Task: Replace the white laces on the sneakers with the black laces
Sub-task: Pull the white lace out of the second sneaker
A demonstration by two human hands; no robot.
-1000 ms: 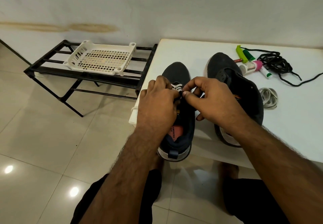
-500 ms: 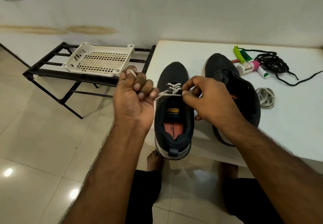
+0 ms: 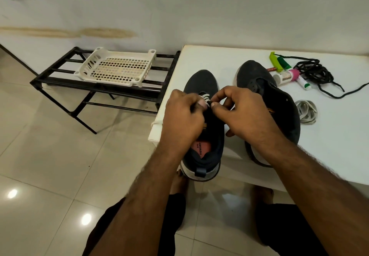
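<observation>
Two dark sneakers stand on the white table (image 3: 329, 140). The left sneaker (image 3: 201, 82) overhangs the table's front edge and has a white lace (image 3: 205, 97) threaded in its lower eyelets. My left hand (image 3: 182, 120) and my right hand (image 3: 241, 112) meet over its tongue, both pinching the white lace at the eyelets. The right sneaker (image 3: 279, 104) has no lace in it. A pulled-out white lace (image 3: 306, 112) lies coiled to its right. The black laces (image 3: 315, 74) lie tangled at the table's far right.
Small tubes and a green clip (image 3: 283, 70) lie beside the black laces. A black metal rack (image 3: 65, 82) stands on the tiled floor to the left and carries a white plastic basket (image 3: 117, 69). My bare feet are under the table edge.
My left hand pulled a length of white lace out to the left, then came back to the eyelets next to my right hand.
</observation>
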